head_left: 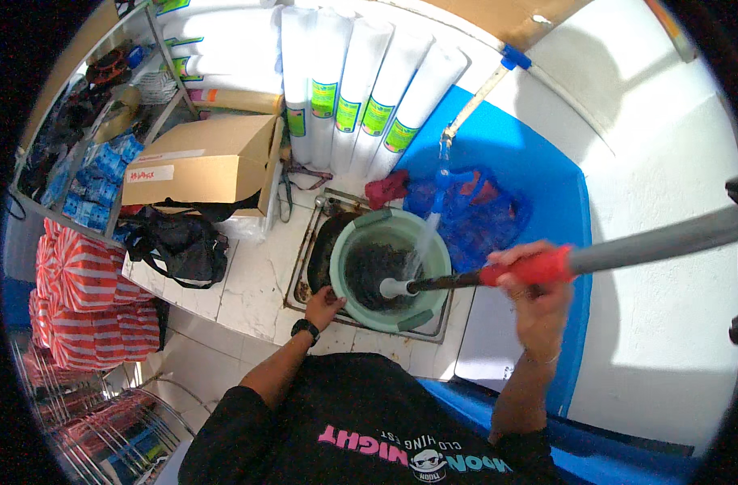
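Note:
A round pale green basin [349, 234] with darker green handles sits over a metal stove top. Murky grey water or dark material fills it; I cannot tell which. My left hand [323, 309] grips the basin's near-left rim with curled fingers. My right hand [537, 295] is closed around the red grip of a long pole [651, 244] with a grey upper shaft. The pole slants down to the left, its white socket end inside the basin; whatever is fixed below that end is hard to make out. Water streams from the tap [445, 145] into the basin.
Wrapped white rolls [336, 105] stand along the wall behind the counter. A cardboard box [199, 166] and a black bag [179, 246] lie at the left. Blue netting [474, 214] lies beside the basin. Striped red-and-white bundles [94, 299] are stacked at far left.

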Available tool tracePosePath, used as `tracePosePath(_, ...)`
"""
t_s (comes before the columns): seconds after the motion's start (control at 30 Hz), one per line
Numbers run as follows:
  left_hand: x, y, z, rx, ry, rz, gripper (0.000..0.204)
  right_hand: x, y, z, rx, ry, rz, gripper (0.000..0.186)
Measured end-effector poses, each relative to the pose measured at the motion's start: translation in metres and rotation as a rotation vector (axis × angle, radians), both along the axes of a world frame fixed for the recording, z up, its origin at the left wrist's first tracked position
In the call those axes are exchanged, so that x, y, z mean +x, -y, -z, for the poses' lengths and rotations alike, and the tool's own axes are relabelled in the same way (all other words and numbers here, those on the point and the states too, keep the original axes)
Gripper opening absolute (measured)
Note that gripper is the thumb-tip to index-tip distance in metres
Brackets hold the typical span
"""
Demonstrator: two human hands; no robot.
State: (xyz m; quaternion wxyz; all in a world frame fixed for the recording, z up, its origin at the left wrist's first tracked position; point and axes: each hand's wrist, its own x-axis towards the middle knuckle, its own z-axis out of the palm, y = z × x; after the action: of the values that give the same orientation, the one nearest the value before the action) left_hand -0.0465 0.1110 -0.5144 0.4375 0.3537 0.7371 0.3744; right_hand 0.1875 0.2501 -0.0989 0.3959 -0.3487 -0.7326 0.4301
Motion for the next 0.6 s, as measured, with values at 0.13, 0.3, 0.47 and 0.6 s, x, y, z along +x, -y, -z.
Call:
tracePosePath(0.13,0.001,-0.001,-0.012,-0.030,0.043,-0.030,0.056,0.032,-0.014,-0.037,0.350,-0.162,0.415,0.049)
tracePosePath(0.3,0.001,-0.003,-0.011,-0.031,-0.020,0.002,0.058,0.039,-0.017,-0.029,0.374,-0.242,0.458,0.055)
tracePosePath(0.47,0.001,-0.001,0.015,0.011,-0.021,-0.035,0.060,0.011,-0.008,0.017,0.004,-0.098,0.130,0.052)
tracePosePath(0.6,0.000,-0.001,0.023,-0.056,0.191,-0.065,0.060,0.026,-0.016,-0.007,0.210,-0.047,0.320,0.051)
